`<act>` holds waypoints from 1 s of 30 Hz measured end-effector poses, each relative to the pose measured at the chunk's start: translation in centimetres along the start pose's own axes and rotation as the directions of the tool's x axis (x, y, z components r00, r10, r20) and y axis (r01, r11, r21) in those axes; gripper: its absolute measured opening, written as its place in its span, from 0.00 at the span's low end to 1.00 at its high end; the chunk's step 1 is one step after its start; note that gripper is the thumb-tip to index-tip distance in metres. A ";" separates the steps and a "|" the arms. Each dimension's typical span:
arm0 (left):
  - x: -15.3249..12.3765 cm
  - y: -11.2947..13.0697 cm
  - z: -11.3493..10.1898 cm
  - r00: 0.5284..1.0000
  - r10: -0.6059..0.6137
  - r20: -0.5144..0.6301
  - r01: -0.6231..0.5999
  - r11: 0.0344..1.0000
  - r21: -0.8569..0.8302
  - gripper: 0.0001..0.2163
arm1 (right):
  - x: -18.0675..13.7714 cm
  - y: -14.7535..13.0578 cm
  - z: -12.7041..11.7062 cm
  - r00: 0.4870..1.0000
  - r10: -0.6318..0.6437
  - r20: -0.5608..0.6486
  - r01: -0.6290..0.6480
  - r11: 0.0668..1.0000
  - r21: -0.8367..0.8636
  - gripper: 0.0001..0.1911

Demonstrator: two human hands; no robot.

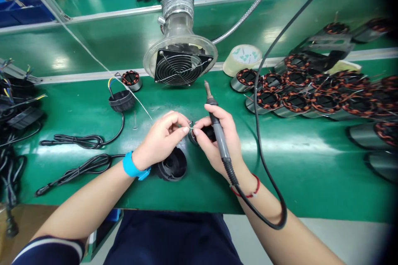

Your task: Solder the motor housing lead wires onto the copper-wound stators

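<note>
Head view: pinching thin wire (192,128) below fan (178,68), thumb and finger closed on it in left hand (166,136) and right hand (225,136) alike. Also gripping iron (219,132) in right hand, tip up under fan's right edge. Working at coil (194,137), below fan, partly hidden by right hand; can't tell if joined to wire. To do well, probably: keep wire straight, pinch lightly, keep likely hot tip clear of fingers. Can't read green print on roll (244,56), right of fan; can't find any legible brand.
</note>
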State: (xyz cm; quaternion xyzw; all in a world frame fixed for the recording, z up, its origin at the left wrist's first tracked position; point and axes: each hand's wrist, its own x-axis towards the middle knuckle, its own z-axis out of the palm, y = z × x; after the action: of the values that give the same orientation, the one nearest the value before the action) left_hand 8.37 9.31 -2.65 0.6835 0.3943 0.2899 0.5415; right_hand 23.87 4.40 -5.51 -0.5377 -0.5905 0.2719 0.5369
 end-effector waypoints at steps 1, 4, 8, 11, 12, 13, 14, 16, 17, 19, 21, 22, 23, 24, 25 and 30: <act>0.0 0.1 -0.1 1.000 0.017 0.003 -0.017 0.999 0.028 0.04 | 0.0 0.0 0.0 1.000 -0.009 0.003 0.009 1.000 0.016 0.27; -0.2 0.5 -0.2 0.997 0.077 0.030 -0.081 0.981 0.176 0.03 | 0.1 -0.1 0.0 1.000 -0.020 0.016 0.019 0.998 0.053 0.26; -0.4 1.2 -0.3 0.987 0.150 0.055 -0.159 0.914 0.372 0.05 | 0.1 0.0 -0.1 0.999 -0.016 0.046 0.013 0.997 0.073 0.25; -0.3 1.1 -0.3 0.992 0.125 0.024 -0.124 0.913 0.390 0.06 | 0.2 0.1 -0.9 0.993 -0.013 0.117 0.008 0.999 0.048 0.25; -0.2 1.0 -0.4 0.994 0.106 0.013 -0.103 0.917 0.385 0.06 | 0.1 0.2 -1.3 0.987 -0.007 0.158 0.002 1.000 0.028 0.26; -0.1 0.8 -0.4 0.996 0.089 0.004 -0.084 0.922 0.378 0.06 | 0.1 0.2 -1.6 0.979 0.002 0.202 -0.003 1.000 0.009 0.26; 0.0 0.7 -0.4 0.997 0.075 -0.003 -0.068 0.926 0.372 0.06 | 0.1 0.3 -2.0 0.970 0.009 0.242 -0.008 1.000 -0.006 0.27; 0.1 0.4 -0.5 0.998 0.055 -0.012 -0.047 0.931 0.362 0.06 | 0.2 0.2 -2.3 0.956 0.019 0.292 -0.016 1.000 -0.013 0.26; 0.2 0.3 -0.6 0.999 0.051 -0.014 -0.043 0.933 0.359 0.06 | 0.3 0.2 -2.3 0.955 0.028 0.295 -0.026 1.000 -0.010 0.25; 0.2 0.2 -0.7 0.998 0.053 -0.017 -0.044 0.934 0.356 0.06 | 0.5 0.1 -2.0 0.961 0.060 0.271 -0.058 0.998 -0.017 0.23; 0.3 0.2 -0.7 0.998 0.062 -0.019 -0.051 0.933 0.357 0.06 | 0.7 0.2 -1.3 0.970 0.082 0.228 -0.074 0.996 -0.045 0.22; 0.3 0.2 -0.7 0.998 0.066 -0.018 -0.055 0.932 0.357 0.06 | 0.7 0.3 -0.9 0.976 0.082 0.200 -0.072 0.996 -0.060 0.23; 0.2 0.1 -0.8 0.998 0.069 -0.016 -0.058 0.932 0.359 0.06 | 0.8 0.4 -0.5 0.982 0.076 0.171 -0.064 0.995 -0.076 0.23; 0.2 0.1 -0.8 0.997 0.070 -0.013 -0.061 0.930 0.361 0.06 | 0.8 0.5 -0.2 0.987 0.066 0.149 -0.053 0.995 -0.090 0.23; 0.2 0.1 -0.7 0.997 0.071 -0.010 -0.063 0.929 0.364 0.06 | 0.9 0.6 0.0 0.990 0.053 0.132 -0.040 0.994 -0.102 0.23; 0.1 0.1 -0.6 0.998 0.067 -0.011 -0.058 0.924 0.379 0.06 | 0.6 -0.2 -1.2 0.998 0.032 0.058 -0.023 0.989 -0.148 0.22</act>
State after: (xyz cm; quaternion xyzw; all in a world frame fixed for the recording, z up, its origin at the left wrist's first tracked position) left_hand 7.97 9.68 -2.39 0.7838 0.4272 0.2339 0.3853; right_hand 25.01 4.57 -4.84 -0.5754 -0.6174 0.2513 0.4739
